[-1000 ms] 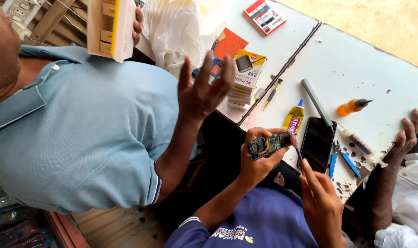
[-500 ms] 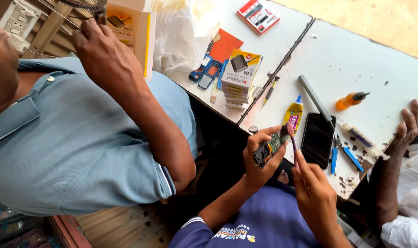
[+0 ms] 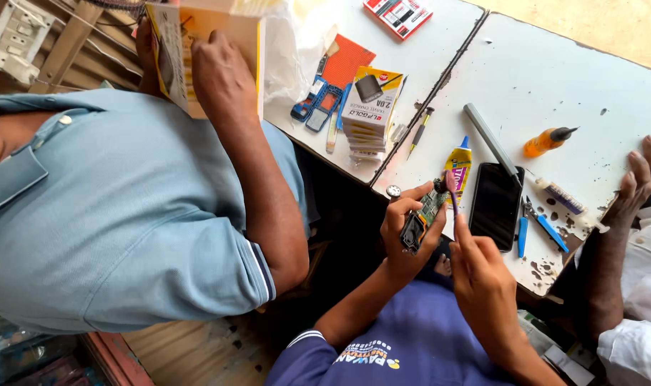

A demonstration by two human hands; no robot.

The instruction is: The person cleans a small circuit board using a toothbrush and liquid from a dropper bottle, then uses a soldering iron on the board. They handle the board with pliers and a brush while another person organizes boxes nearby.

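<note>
We hold a small phone circuit board [image 3: 424, 218] in our left hand [image 3: 405, 239], fingers clamped around its edges, just off the near edge of the white table [image 3: 554, 78]. Our right hand [image 3: 482, 275] pinches a thin purple tool [image 3: 452, 193] whose tip meets the top of the board.

Just beyond the board lie a yellow glue tube [image 3: 459, 163] and a black smartphone [image 3: 495, 206], face up. Beside the phone we see blue-handled pliers [image 3: 540, 223], a grey bar [image 3: 491, 143], an orange-handled screwdriver [image 3: 545, 141] and a small screwdriver [image 3: 419, 132]. Further left sit a stack of yellow charger boxes [image 3: 368, 107], a blue phone frame [image 3: 317, 106] and a red box [image 3: 398, 14].

A person in a light blue shirt [image 3: 125, 214] crowds our left, holding up a yellow carton [image 3: 204, 50]. Another person's hand [image 3: 633, 186] rests on the table's right edge. The tabletop is chipped and stained, two panels joined by a dark seam.
</note>
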